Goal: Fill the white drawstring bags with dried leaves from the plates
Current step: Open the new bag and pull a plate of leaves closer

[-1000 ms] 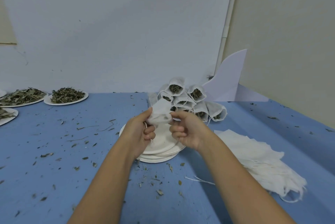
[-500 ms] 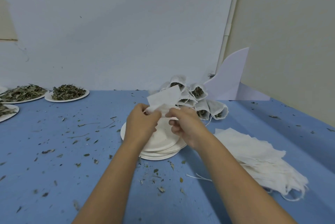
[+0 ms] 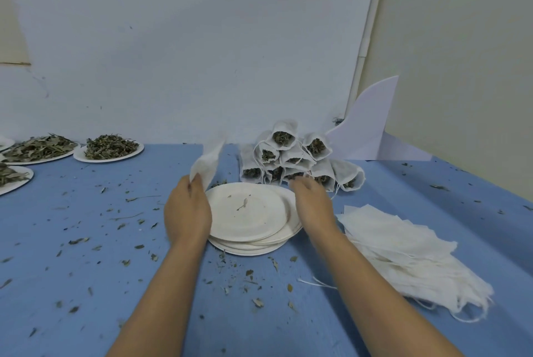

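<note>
Pinching an empty white bag (image 3: 208, 162) by its lower end, long axis rising toward 1 o'clock over the nearly bare plate stack's (image 3: 255, 250) 10 o'clock rim, the left hand (image 3: 187, 209) holds alone, the right hand (image 3: 313, 203) having let go, loosely spread; leaf-stuffed bags (image 3: 294, 159) lie at 12 o'clock.

The blue table (image 3: 86, 284) carries a stack of empty white plates (image 3: 251, 251) at its middle, with a heap of filled bags (image 3: 291, 157) just behind. A pile of flat empty bags (image 3: 403, 250) lies to the right. Plates of dried leaves (image 3: 109, 159) sit at the far left. Leaf crumbs (image 3: 249, 273) are scattered across the surface.
</note>
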A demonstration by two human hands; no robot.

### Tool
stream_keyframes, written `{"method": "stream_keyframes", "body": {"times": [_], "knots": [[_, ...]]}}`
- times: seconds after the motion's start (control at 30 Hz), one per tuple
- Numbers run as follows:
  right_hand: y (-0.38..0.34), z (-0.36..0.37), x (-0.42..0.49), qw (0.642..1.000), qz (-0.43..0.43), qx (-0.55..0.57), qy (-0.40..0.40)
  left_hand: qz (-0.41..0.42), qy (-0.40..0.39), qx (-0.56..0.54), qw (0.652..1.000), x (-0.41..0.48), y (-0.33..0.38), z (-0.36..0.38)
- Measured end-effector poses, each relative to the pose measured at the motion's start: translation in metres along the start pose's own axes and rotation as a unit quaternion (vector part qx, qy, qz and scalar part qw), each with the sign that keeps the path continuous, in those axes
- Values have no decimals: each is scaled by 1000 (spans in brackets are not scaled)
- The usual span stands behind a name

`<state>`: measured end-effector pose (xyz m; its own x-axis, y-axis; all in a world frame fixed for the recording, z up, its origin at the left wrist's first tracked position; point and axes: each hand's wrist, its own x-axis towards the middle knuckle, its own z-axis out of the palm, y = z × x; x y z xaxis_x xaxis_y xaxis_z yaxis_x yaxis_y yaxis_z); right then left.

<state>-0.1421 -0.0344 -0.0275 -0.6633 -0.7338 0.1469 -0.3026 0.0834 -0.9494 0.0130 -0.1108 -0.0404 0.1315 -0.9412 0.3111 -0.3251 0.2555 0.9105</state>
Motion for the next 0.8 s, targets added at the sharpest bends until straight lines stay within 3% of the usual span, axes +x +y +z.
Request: {"method": "stream_keyframes", "body": {"times": [0.1,0.2,0.37,0.47,0.57,0.7,0.8], "knots": [[5,10,-5,998,33,44,-35,-68,-68,-98,991,-6,1,7],[6,20,-6,996,36,32,-78,-80,-97,-133,983,-11,2,15],[11,20,-3,998,32,34,-44,-67,-59,-124,988,-11,-1,17],[13,24,-5,998,19,6,-63,-63,-74,-127,987,-12,-3,19],[11,27,-7,999,-13,-29,-23,-37,-56,-106,992,-11,-2,16],[-12,31,-10,989,-138,-26,48,-19,-2,-102,995,12,-4,-8],[-45,61,-8,988,-116,50,-84,-17,12,-76,997,40,-10,-26]]}}
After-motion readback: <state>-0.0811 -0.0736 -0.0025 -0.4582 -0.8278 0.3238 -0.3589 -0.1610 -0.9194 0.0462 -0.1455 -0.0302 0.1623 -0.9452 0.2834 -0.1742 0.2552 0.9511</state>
